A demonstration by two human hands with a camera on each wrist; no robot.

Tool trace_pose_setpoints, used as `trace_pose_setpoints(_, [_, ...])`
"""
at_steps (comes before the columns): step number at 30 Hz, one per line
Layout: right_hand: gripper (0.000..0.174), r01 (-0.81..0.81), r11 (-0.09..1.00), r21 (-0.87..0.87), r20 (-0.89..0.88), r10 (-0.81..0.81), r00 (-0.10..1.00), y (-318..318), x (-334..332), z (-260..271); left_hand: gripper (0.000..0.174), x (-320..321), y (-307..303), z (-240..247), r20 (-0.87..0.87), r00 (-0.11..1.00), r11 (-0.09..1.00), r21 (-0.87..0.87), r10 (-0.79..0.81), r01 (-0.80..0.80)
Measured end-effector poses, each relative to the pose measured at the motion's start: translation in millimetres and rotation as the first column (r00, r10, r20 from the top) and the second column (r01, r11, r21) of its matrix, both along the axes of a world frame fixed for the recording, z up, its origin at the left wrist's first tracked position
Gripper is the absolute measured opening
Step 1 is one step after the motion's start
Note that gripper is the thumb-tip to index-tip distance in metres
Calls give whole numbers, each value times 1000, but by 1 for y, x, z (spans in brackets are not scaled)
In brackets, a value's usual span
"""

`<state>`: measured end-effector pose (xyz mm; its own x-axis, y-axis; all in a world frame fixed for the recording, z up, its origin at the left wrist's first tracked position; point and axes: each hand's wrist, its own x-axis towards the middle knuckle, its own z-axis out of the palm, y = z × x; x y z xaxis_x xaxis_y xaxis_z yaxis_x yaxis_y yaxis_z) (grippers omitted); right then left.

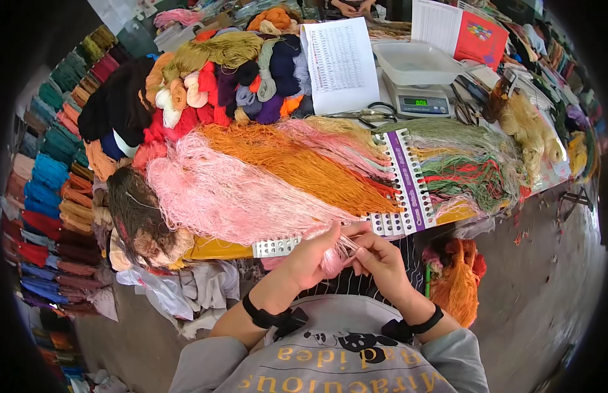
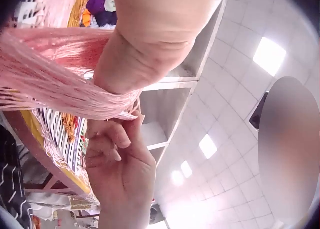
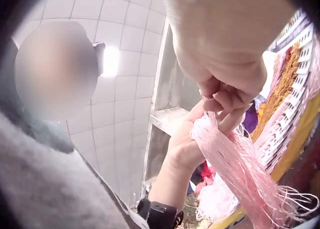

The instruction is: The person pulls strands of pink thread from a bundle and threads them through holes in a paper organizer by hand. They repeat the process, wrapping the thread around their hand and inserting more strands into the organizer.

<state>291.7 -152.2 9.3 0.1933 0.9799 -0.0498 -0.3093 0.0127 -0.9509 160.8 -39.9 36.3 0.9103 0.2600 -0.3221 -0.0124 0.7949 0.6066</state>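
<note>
A bundle of pale pink embroidery thread hangs across my left hand, which grips it close to the table's front edge. In the right wrist view the strands loop over that hand's fingers and fall in a long tail with loose ends. My right hand pinches the top of the strands beside the left fingers; its fingertips meet the thread in the left wrist view too. Just beyond both hands, a wide spread of pink thread lies next to orange thread on the table.
A white punched card strip with a purple band holds several thread colours. Behind it stand a digital scale with a plastic tray, scissors and a printed sheet. Heaped skeins fill the back left. An orange bundle hangs at right.
</note>
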Motion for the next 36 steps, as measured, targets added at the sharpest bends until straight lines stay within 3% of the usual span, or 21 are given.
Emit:
trace_pose_setpoints(4, [14, 34, 998, 50, -145, -26, 989, -4, 1, 2, 57, 2, 2, 8, -7, 992, 992, -31, 125, -125])
trace_pose_setpoints(6, [14, -36, 999, -24, -393, 24, 919, -7, 5, 7, 57, -2, 4, 15, -8, 989, 989, -6, 149, -149])
trace_pose_setpoints(7, [15, -24, 999, -39, -365, 8, 931, -7, 5, 7, 57, -2, 4, 18, -86, 972, 974, 68, 220, -214])
trace_pose_setpoints(10, [16, 1, 998, -69, -319, -23, 947, -9, 8, 1, 57, -8, 9, 16, -33, 979, 963, 193, 200, -190])
trace_pose_setpoints(16, [17, 11, 998, -57, -186, -21, 982, -10, 10, 2, 60, -7, 8, 24, -80, 974, 948, 258, 214, -187])
trace_pose_setpoints(26, [18, 23, 997, -71, -74, -28, 997, -11, 7, 8, 61, -12, 8, 27, -135, 971, 943, 297, 197, -151])
trace_pose_setpoints(36, [22, 32, 997, -67, -77, -38, 996, -12, 7, 10, 60, -15, 12, 21, -59, 991, 964, 246, 121, -103])
